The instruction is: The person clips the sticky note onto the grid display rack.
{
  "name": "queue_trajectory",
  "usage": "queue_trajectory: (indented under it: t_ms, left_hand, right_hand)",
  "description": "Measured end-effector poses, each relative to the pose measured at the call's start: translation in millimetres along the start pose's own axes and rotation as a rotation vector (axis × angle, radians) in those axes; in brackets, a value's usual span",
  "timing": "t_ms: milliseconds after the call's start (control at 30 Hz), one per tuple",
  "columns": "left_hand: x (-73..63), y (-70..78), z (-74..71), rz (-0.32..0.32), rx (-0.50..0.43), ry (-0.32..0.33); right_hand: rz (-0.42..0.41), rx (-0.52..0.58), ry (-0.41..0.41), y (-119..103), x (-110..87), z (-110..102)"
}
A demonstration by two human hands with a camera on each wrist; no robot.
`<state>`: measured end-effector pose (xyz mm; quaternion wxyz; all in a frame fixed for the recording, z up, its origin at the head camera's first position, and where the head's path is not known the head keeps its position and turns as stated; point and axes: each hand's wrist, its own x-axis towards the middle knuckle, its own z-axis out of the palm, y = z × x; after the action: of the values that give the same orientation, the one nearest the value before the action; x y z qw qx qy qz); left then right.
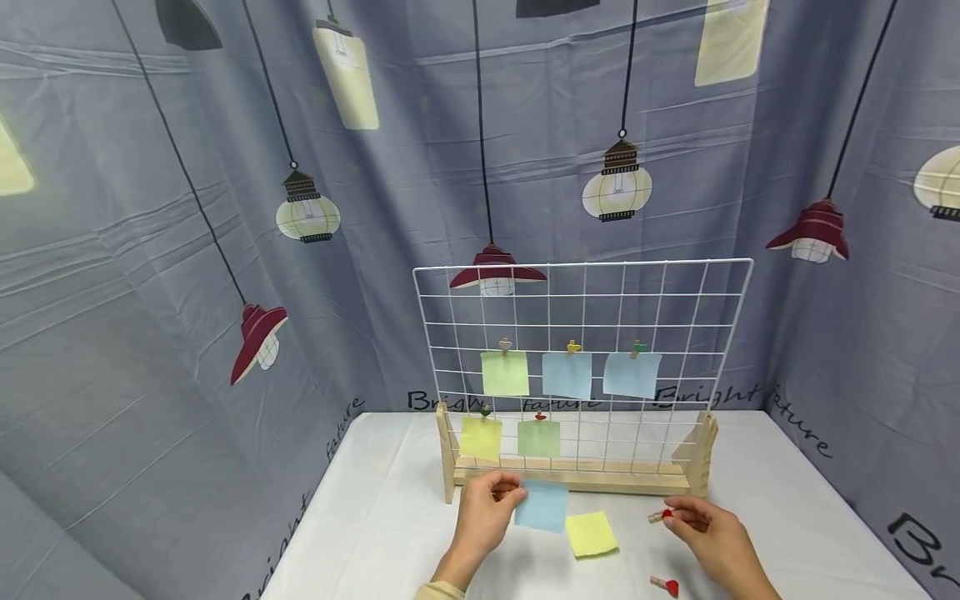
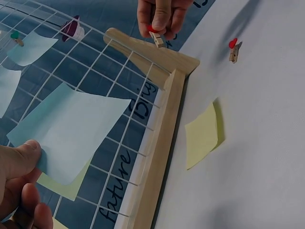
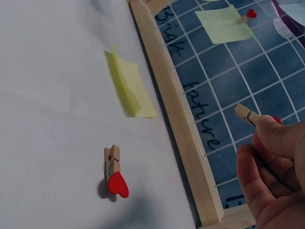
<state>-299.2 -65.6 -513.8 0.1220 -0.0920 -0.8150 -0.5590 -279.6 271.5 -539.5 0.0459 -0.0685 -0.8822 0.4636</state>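
In front of the white wire grid (image 1: 585, 333) on its wooden base (image 1: 573, 477), toward its left end, the left hand (image 1: 483, 517) pinches a blue note (image 1: 542, 506) by its edge between thumb and curled fingers, holding it just before the base. Right of that note, a yellow note (image 1: 591, 533) lies on the white table (image 1: 390, 500) in front of the base. Near the grid's right foot, the right hand (image 1: 705, 533) pinches a small wooden clip with a red heart (image 1: 660, 517) in its fingertips, while a second heart clip (image 1: 664, 586) lies on the table in front of it.
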Motion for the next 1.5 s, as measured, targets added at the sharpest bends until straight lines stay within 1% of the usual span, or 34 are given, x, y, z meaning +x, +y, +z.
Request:
queue_trajectory:
  t_ms: [133,267,333,633,800,967,1200,1400,1500]
  left_hand:
    - [3.5,0.2,3.1,-0.002,0.003,-0.001]
    - [8.2,0.7,6.5,-0.010,-0.003,-0.007]
    - [10.4,0.4,8.6,-0.002,-0.009,-0.007]
    - [19.9,2.4,19.7,0.001,-0.017,0.000]
    - [27.7,6.5,26.1,0.021,-0.013,0.005]
    - [34.8,9.8,33.8,0.049,-0.009,0.013]
    - [44.2,10.9,46.1,0.069,-0.005,0.033]
    - [50.1,14.7,56.0,0.068,0.005,0.031]
    - [52.6,16.7,61.4,0.055,0.010,0.041]
  right_hand:
    - [0.013,0.003,-0.003,-2,1.2,0]
    - [-0.002,0.020,-0.010,-5,2.5,0]
    - [-0.006,0.034,-0.013,-6,3.1,0]
    - [-0.051,0.014,-0.025,-15,5.2,-2]
    - [-0.082,0.028,-0.025,-26,6.6,-4]
    - [-0.113,0.011,-0.026,-38,9.0,-6]
    - [-0.146,0.013,-0.028,-58,15.1,-5]
    - [-0.207,0.014,-0.021,-72,23.7,-5]
    - [-0.242,0.000,0.017,-78,28.0,-4]
